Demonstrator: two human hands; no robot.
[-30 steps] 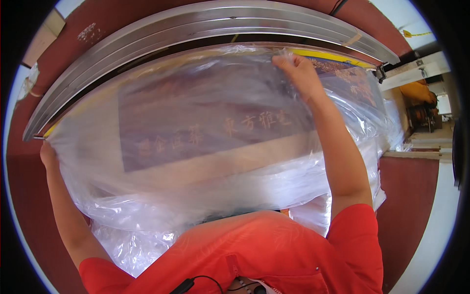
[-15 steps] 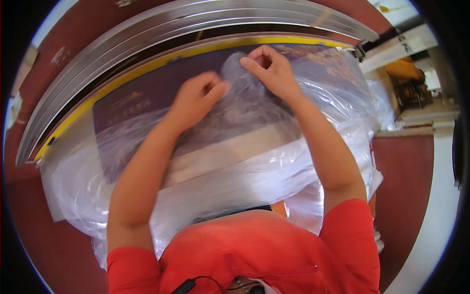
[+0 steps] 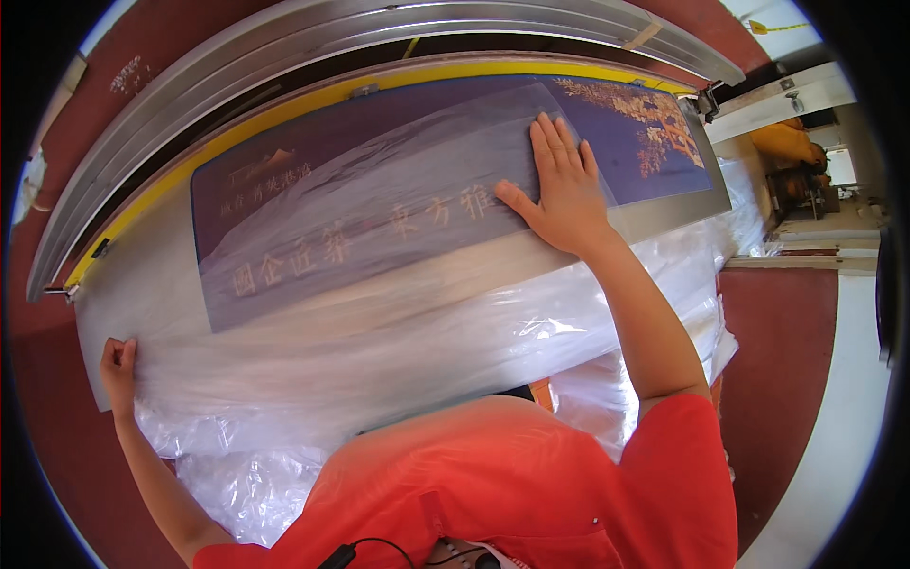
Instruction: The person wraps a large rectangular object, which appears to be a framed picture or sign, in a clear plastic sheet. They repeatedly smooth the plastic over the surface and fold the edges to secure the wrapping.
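Film (image 3: pixel 313 356) of clear plastic lies across a large flat panel (image 3: pixel 332 123) in front of the person, covering most of its lower left and centre. The panel, dark purple, bears gold characters (image 3: pixel 327 242) seen through the film and a gold tree motif (image 3: pixel 668 123) in its bare upper right corner; it rests on a pale backing sheet (image 3: pixel 142 256) that shows along its left and lower sides. Right hand (image 3: pixel 564 190): palm down, fingers extended and thumb held well apart, laid flat on the film near its upper right corner. Left hand (image 3: pixel 118 370): fingers curled, thumb and fingertips pinching the film at its left edge, over the left margin of the backing sheet. Along the far side of the panel runs a yellow strip (image 3: pixel 474 71), with a small black clip (image 3: pixel 100 247) near its left end; beyond it stands a silver metal rail (image 3: pixel 398 21), bowed by the lens. Crumpled plastic (image 3: pixel 251 479) is bunched at lower left, beside the person's red shirt (image 3: pixel 474 465)
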